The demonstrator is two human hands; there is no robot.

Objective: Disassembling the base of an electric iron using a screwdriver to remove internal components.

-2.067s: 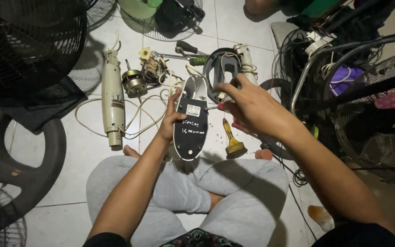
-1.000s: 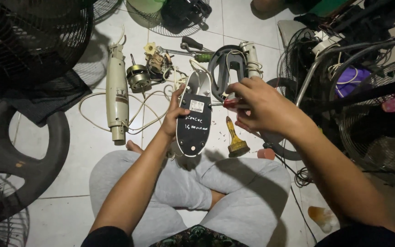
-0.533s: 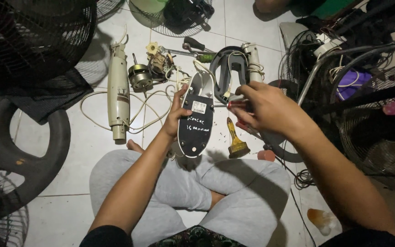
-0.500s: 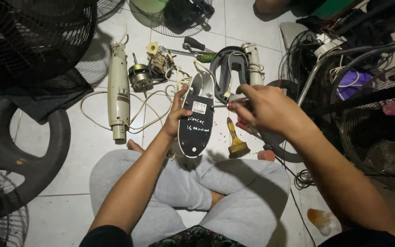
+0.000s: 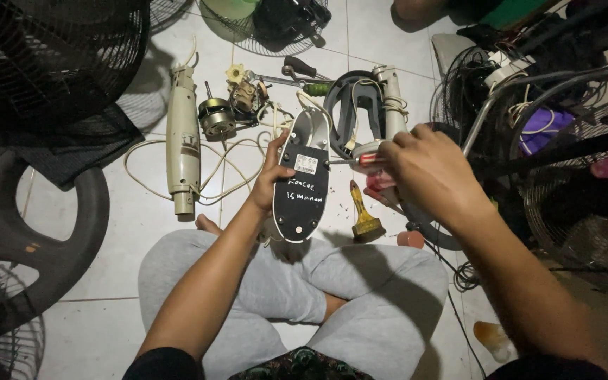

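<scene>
Fan housing [image 5: 302, 179] in left hand [image 5: 270, 177], screwdriver [image 5: 360, 160] in right hand [image 5: 427, 169]

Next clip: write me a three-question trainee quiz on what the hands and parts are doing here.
1. True or false: the left hand holds the oval black cover upright.
2. What does the right hand grip? A) the brass-handled tool on the floor B) a red-handled screwdriver C) the beige tube
3. Fill in: the small motor lies on the floor between the beige tube and the ____.

Key: 1 true. 2 B; its shaft points at the cover's right edge. 3 black cover.
</scene>
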